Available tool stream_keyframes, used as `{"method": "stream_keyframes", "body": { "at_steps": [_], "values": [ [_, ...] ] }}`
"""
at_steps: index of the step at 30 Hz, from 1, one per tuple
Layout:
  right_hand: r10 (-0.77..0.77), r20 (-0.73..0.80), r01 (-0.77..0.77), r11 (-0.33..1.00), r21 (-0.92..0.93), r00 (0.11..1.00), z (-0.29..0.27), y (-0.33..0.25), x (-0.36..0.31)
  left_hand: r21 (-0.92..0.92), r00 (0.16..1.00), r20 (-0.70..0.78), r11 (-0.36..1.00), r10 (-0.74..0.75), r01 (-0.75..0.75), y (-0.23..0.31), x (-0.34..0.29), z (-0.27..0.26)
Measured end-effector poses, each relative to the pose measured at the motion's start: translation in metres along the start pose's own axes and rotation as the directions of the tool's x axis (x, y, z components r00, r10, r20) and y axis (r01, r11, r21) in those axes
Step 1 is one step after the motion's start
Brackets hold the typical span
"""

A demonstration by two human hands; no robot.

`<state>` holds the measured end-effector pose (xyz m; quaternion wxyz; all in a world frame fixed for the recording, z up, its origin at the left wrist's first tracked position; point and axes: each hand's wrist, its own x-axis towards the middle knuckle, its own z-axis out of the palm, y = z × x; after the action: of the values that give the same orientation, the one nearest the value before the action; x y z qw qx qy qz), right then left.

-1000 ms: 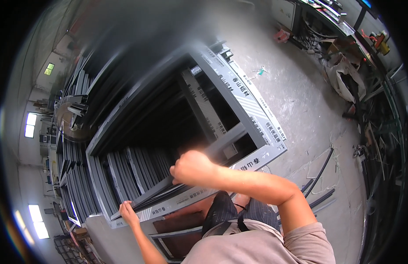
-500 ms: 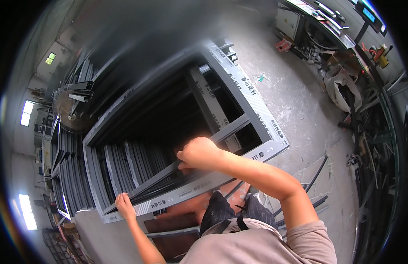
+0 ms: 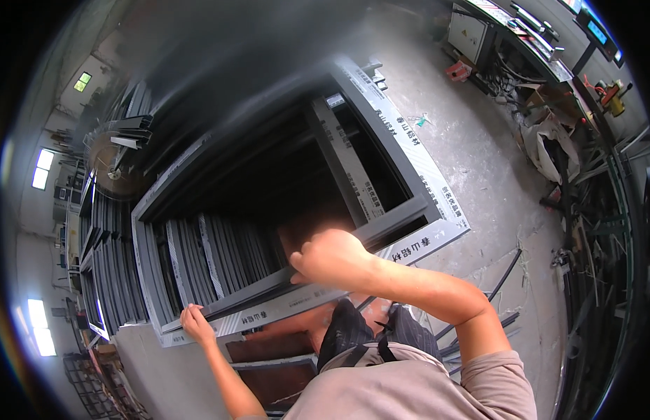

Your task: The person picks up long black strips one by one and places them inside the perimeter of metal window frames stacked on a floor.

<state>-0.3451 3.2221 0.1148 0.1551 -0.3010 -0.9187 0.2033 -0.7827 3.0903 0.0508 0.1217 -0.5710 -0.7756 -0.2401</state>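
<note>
A large grey rectangular metal frame [image 3: 283, 305], with pale printed film on its faces, lies tilted before me. Just inside its near side runs a long grey metal strip [image 3: 398, 215], nearly parallel to that side, with a narrow gap showing at the right. My right hand [image 3: 333, 259] is closed around the strip near its middle; its fingertips are partly hidden. At the near left corner, my left hand [image 3: 197, 324] pinches the strip's left end against the frame.
Beneath and behind the frame stand several stacked grey frames [image 3: 234, 245]. A round fan [image 3: 113, 166] is at the left. Along the right runs a cluttered workbench [image 3: 528, 42], with a white sack [image 3: 549, 150] below. Dark strips [image 3: 503, 276] lie on the floor.
The strip's right end has swung toward me, closer to the frame's near side. My right hand has moved slightly nearer and right with it; my left hand stays at the corner.
</note>
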Motion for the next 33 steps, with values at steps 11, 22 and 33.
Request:
{"method": "stream_keyframes", "body": {
  "at_steps": [11, 22, 33],
  "values": [
    [0.062, -0.084, -0.059, 0.998, 0.03, 0.995, 0.03, 0.003, -0.015, 0.024, 0.983, 0.046, 0.984, -0.179, 0.178, -0.002, 0.003, 0.005],
    [0.017, -0.351, -0.01, 1.0, 0.02, 0.936, 0.056, 0.004, -0.022, -0.027, 0.976, -0.016, 0.976, -0.217, 0.217, 0.015, 0.003, 0.002],
    [-0.08, -0.384, 0.06, 0.996, -0.062, 0.92, 0.062, 0.009, -0.021, -0.006, 0.974, -0.01, 0.974, -0.225, 0.225, 0.018, 0.005, 0.0]
  ]
}}
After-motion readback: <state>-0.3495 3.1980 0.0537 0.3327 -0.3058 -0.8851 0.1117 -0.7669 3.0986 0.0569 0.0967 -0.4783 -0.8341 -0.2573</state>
